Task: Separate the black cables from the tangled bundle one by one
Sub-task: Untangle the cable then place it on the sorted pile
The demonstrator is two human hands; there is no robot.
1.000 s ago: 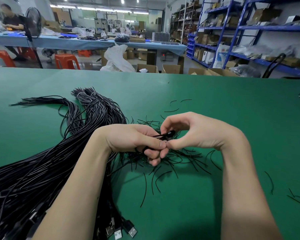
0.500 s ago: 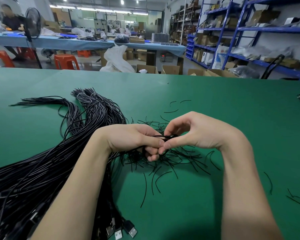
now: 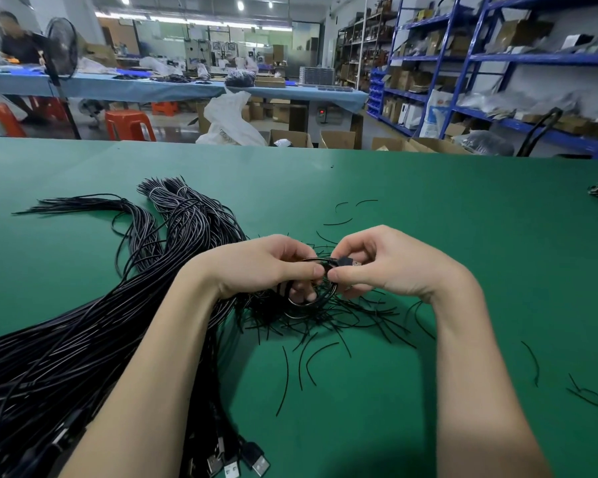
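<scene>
We pinch one black cable point(image 3: 311, 261) between both hands above the green table point(image 3: 463, 236): our left hand point(image 3: 266, 267) grips its loop, our right hand point(image 3: 387, 263) its plug. The tangled bundle point(image 3: 83, 339) lies left of the grip.

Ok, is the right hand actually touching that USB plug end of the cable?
Touching. The head view shows the right hand pinching the USB plug between thumb and forefinger, while the left hand grips the coiled cable beside it.
</scene>
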